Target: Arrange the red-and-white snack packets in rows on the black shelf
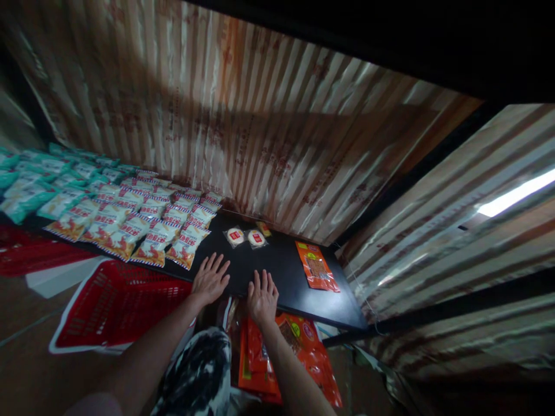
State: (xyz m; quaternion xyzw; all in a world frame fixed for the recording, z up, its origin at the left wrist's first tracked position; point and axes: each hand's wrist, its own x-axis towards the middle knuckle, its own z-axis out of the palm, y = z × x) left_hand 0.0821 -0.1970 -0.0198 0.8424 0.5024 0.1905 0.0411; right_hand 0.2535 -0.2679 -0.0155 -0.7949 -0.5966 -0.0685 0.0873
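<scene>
Both of my hands lie flat on the front edge of a black shelf (pixel 286 271). My left hand (pixel 210 280) has its fingers spread and rests just right of a row of white, red and orange snack packets (pixel 154 228). My right hand (pixel 262 296) is also open, fingers stretched forward, holding nothing. Two small round clear-wrapped cakes (pixel 245 237) lie on the shelf beyond my hands. An orange flat packet (pixel 316 273) lies alone to the right. A stack of more orange packets (pixel 286 355) sits below the shelf edge under my right forearm.
Teal and white packets (pixel 39 179) fill the far left of the shelf. A red plastic basket (pixel 113 306) stands low at the left beside my left arm. A striped corrugated wall (pixel 260 127) backs the shelf. A patterned cloth (pixel 199 370) is on my lap.
</scene>
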